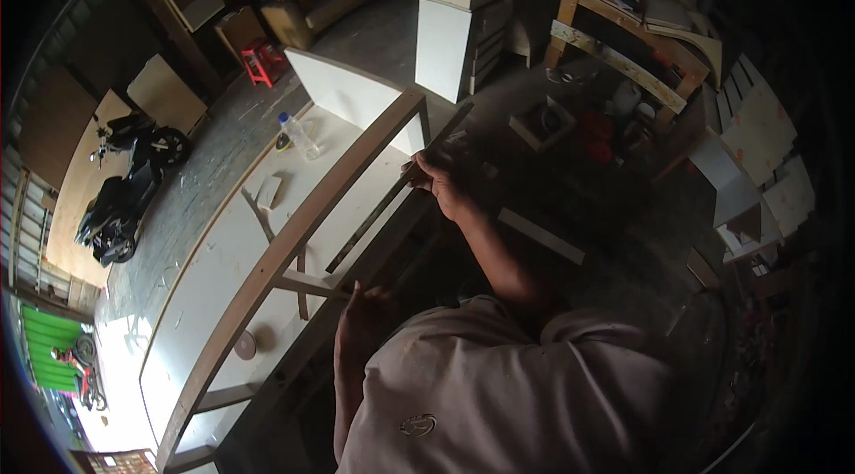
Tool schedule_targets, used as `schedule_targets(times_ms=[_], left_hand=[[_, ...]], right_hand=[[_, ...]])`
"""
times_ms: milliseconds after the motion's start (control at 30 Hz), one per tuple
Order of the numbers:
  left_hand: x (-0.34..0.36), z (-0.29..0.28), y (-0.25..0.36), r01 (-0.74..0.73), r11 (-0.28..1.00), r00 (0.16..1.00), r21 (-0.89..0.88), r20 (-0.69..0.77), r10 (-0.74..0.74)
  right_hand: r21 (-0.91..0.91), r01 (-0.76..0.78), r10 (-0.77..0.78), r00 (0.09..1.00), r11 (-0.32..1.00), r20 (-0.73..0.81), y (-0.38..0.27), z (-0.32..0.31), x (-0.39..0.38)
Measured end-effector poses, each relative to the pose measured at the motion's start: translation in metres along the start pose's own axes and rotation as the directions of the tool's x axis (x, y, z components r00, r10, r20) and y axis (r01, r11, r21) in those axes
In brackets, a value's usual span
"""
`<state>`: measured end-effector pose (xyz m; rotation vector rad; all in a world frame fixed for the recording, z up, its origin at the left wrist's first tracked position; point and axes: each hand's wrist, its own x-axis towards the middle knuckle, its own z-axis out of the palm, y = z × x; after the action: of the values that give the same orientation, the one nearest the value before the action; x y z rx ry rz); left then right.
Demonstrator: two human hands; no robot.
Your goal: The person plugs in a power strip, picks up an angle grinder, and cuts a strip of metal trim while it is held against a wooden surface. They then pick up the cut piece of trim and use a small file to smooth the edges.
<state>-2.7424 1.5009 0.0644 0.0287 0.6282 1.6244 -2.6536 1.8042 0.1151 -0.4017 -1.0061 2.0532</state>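
A long thin dark strip (370,226) slants across the near side of a wooden frame (294,229). My right hand (438,184) is closed round it near the frame's far end. What the strip is made of, I cannot make out. My left hand (363,303) is beside the end of a short crosspiece (310,283), its thumb raised apart from the fingers. Those fingers are partly in shadow, and nothing shows in them. Beneath the frame is a large white board (209,273), with an upright white panel (343,86) at its far end.
On the white board are a clear bottle with a blue cap (298,135), a small wooden block (269,192) and a round disc (245,345). A white cabinet (443,42) stands beyond. A workbench (623,28) is far right; a motorcycle (134,184) stands left. A pale plank (541,236) lies right.
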Motion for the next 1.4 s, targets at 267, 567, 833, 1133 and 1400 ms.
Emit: schedule_targets(times_ms=[267,567,833,1133,1400], left_hand=[[0.007,0.054,0.004,-0.255,0.039,0.726,0.966,0.165,0.668],[0.035,0.095,-0.004,-0.389,-0.594,0.741,0.704,0.622,0.252],[0.040,0.072,-0.017,-0.584,-0.012,0.811,0.811,0.585,0.035],[0.023,0.094,-0.059,-0.400,0.154,0.825,0.904,0.428,-0.369],[0.030,0.140,-0.144,-0.389,0.145,0.722,0.910,0.399,-0.566]], right_hand=[[-0.404,0.049,-0.052,0.999,0.914,0.005,0.016,-0.016,-0.049],[-0.196,-0.035,-0.021,0.961,0.980,-0.276,0.052,0.008,-0.128],[-0.173,0.109,-0.171,0.898,0.979,-0.405,0.024,0.017,-0.207],[-0.369,0.118,-0.352,0.651,0.922,-0.672,0.000,0.030,-0.298],[-0.340,0.327,-0.467,0.512,0.882,-0.721,-0.044,-0.009,-0.368]])
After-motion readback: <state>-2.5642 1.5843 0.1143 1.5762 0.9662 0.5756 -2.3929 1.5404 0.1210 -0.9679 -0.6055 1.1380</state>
